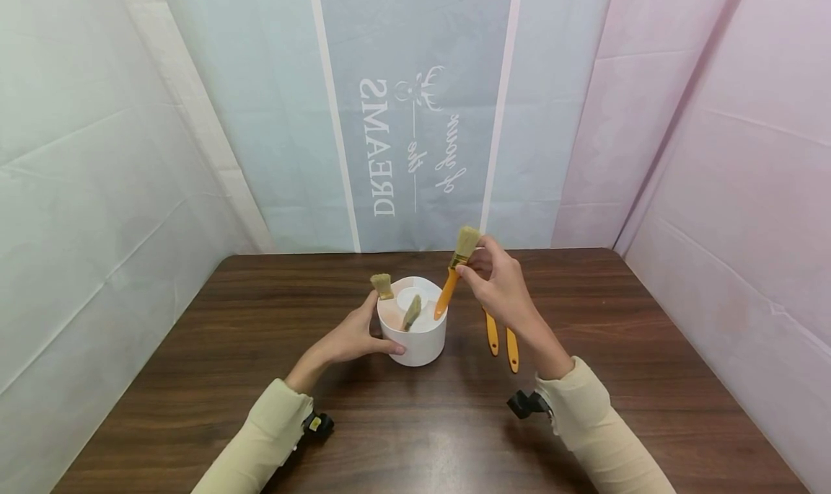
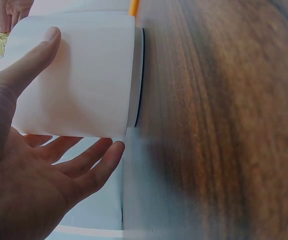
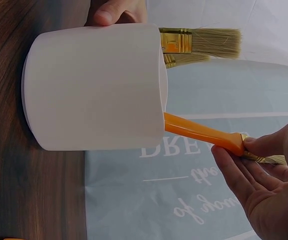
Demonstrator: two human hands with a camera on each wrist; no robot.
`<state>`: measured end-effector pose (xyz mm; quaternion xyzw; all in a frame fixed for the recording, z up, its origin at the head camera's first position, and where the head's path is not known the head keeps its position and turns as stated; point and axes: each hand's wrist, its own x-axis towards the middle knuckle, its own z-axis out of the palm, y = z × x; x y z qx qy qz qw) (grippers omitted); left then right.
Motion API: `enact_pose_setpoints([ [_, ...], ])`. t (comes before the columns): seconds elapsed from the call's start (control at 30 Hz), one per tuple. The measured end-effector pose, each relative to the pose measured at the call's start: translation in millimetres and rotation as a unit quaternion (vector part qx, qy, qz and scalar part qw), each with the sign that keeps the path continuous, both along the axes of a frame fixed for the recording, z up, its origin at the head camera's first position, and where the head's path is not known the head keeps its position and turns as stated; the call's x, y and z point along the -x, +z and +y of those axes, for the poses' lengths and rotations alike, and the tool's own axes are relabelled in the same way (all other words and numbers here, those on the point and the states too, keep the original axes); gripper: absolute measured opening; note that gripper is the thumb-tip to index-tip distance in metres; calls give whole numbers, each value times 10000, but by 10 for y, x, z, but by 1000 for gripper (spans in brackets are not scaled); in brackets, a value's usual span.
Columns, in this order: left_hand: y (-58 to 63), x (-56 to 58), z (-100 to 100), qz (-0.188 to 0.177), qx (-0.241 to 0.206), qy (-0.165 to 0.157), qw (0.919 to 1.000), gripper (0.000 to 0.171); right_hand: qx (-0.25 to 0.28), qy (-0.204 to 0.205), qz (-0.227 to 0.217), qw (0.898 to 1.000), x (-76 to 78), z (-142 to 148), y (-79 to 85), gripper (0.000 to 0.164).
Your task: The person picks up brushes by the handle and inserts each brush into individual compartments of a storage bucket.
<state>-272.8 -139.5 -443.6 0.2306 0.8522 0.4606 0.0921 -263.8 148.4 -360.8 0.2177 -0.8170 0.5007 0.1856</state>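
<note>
A white round organizer (image 1: 422, 350) stands on the table with a round inner section showing inside. My left hand (image 1: 353, 335) holds it from the left, thumb on the near side and fingers round the far side. Two bristle paintbrushes stand in it bristles up: one brush (image 1: 381, 286) leans at the left rim, another brush (image 1: 412, 312) nearer the front. With thumb and fingertips, my right hand (image 1: 506, 285) pinches a third paintbrush (image 1: 446, 292) near its metal ferrule. Its orange handle (image 3: 198, 132) points down inside the organizer's right rim, bristles up.
Two more orange handles, a left one (image 1: 491, 335) and a right one (image 1: 513, 351), lie on the brown wooden table (image 1: 415, 436) under my right wrist, their upper ends hidden. A printed cloth backdrop (image 1: 415, 47) hangs behind the table's far edge.
</note>
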Motion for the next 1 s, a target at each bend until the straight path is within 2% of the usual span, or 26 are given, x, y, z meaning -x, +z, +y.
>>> enact_pose_setpoints([
  [0.57,5,5,-9,34,-36,-62,10000,119,19,11,-283,9996,20,-16,-6,37],
  [1.0,-8,12,-4,37,-118,-116,9999,118,-65,49,-262,9996,13,-25,0,35],
])
